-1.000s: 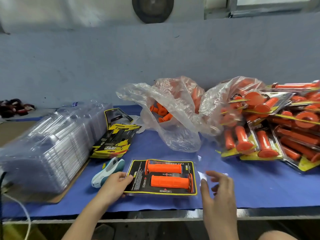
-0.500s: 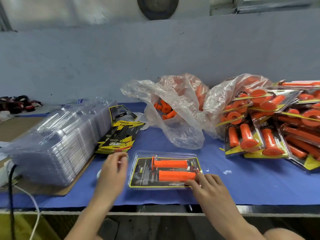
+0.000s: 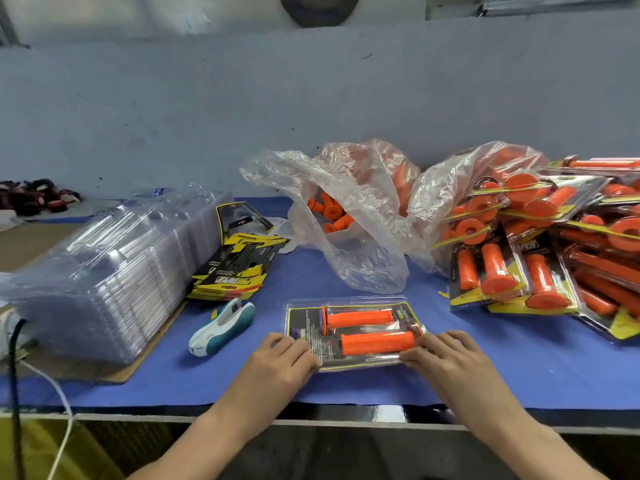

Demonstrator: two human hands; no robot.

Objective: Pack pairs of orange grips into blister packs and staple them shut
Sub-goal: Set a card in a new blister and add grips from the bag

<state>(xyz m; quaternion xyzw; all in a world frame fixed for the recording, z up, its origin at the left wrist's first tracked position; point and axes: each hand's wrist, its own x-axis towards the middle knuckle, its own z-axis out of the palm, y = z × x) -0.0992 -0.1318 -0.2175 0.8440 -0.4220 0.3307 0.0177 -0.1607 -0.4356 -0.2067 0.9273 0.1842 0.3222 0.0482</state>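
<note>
Writing first: fine white print on the black-and-yellow card inside the blister pack [image 3: 353, 362], too blurred to read. Yellow block logo on top of the insert cards [image 3: 235, 268], upside down, maybe "PRO TAPER", not sure. Print on the finished packs [image 3: 540, 271] at right unreadable.

Blister pack flat on the blue mat [image 3: 485, 372], near the front edge, between both hands. Inside, two orange grips [image 3: 377, 342] lengthwise, side by side, far one set a bit left, near one a bit right.

Left hand [image 3: 280, 358] palm down at the pack's left end, fingers curled over the edge, thumb against the near edge, gripping the pack. Right hand [image 3: 446, 355] palm down at the right end, fingers fairly straight and spread, tips pressing the near right corner, nothing clasped. Both forearms in from the bottom.

Stapler [image 3: 221, 327], white and teal, on the mat left of the pack, untouched. Stack of clear empty blisters [image 3: 110, 271] far left. Plastic bag [image 3: 349, 265] with loose grips [image 3: 332, 213] behind the pack.
</note>
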